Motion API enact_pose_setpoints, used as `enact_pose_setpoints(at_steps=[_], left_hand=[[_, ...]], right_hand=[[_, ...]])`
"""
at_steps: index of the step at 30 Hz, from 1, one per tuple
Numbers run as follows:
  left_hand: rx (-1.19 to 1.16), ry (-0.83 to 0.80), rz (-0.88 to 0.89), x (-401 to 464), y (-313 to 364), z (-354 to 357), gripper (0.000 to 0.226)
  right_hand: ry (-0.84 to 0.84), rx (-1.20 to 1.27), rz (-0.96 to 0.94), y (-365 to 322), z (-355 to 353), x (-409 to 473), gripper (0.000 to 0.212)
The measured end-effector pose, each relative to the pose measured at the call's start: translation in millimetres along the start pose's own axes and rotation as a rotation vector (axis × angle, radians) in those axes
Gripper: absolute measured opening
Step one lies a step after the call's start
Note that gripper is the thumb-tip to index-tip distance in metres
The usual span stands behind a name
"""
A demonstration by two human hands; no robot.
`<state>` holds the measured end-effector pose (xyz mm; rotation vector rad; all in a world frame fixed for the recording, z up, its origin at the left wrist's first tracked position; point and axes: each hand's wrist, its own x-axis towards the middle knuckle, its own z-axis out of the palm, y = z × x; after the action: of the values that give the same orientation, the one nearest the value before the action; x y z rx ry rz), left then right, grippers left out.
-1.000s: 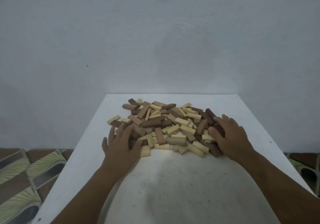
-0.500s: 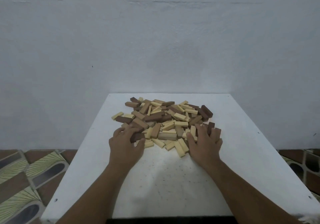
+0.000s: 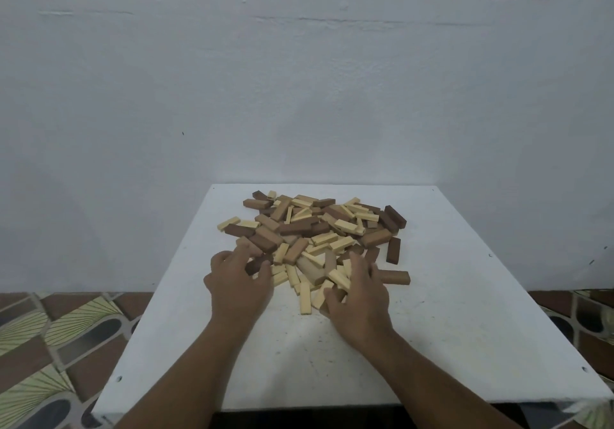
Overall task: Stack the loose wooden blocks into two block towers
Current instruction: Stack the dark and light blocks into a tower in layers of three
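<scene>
- White plaster wall (image 3: 299, 89) is filling the upper half of the view, with patterned floor tiles (image 3: 50, 335) showing at both lower corners.
- White square table (image 3: 448, 345) is standing against that wall, its top scuffed and speckled.
- Loose wooden blocks (image 3: 312, 229), some pale and some dark brown, are lying in one jumbled pile on the far middle of the table; no tower is standing yet.
- Left hand (image 3: 237, 282) is resting at the pile's near left edge, its fingers curling around a dark brown block (image 3: 257, 264).
- Right hand (image 3: 360, 295) is lying over the pile's near right edge, fingers bent down among the pale blocks; whether it is gripping one I cannot tell.
- One dark block (image 3: 393, 277) is lying flat just beside the right hand, apart from the pile.
- Blocks like these are probably feeling light, stiff and smooth, so pinching one by its two long sides should be holding it squarely; they are likely sliding easily and toppling if nudged.
</scene>
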<state>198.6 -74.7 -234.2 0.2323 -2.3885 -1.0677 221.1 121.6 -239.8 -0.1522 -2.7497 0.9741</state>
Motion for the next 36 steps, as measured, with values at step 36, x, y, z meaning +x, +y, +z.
enact_pose_setpoints(at_steps=[36], left_hand=[[0.039, -0.327, 0.534, 15.1, 105.8, 75.0, 0.013]], right_hand=[[0.15, 0.076, -0.148, 109.3, -91.0, 65.5, 0.027]])
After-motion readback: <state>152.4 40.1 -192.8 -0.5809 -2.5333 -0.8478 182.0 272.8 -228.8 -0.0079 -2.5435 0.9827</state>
